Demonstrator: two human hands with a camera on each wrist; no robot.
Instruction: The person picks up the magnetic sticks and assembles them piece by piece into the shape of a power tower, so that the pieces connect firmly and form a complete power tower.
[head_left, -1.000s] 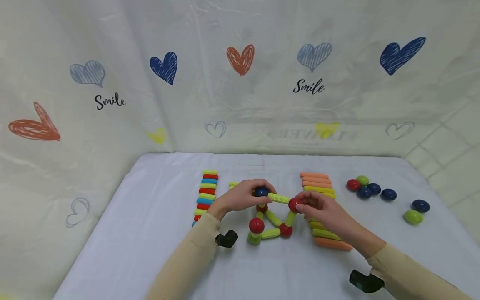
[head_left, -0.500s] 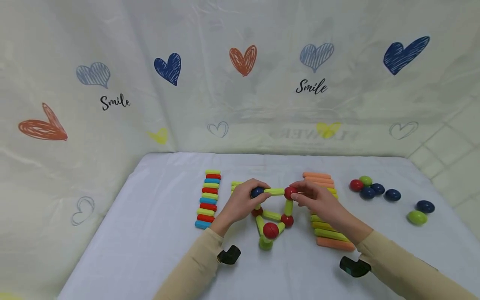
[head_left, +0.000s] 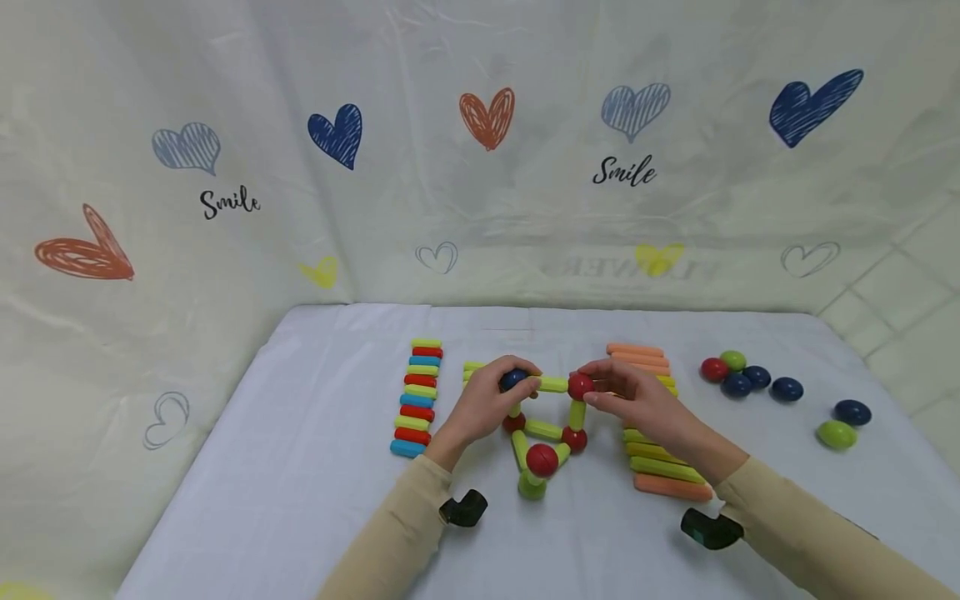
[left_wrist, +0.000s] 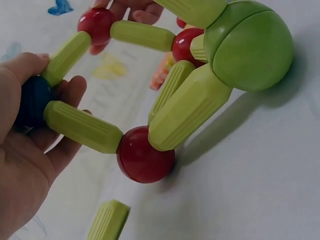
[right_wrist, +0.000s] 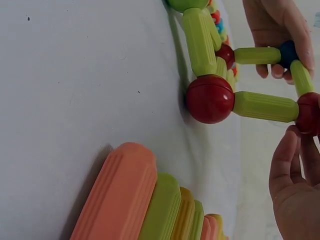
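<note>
My left hand pinches a dark blue ball of a magnetic ball-and-stick frame. With the fingertips of my right hand I hold a red ball level with it. A yellow-green stick joins these two balls. Further sticks run down from them to two lower red balls, which another stick links. Two sticks slant toward me from there to a green ball on the table. Above that green ball stands one more red ball.
Left of the frame lies a column of short red, blue and yellow-green sticks. Orange, yellow and green sticks are lined up on the right, partly under my right hand. Loose balls lie farther right on the white cloth.
The frame has turned, its front green and red balls shifting right. The red ball in my right hand has risen level with the blue one. Over the last half second hardly anything moves.
</note>
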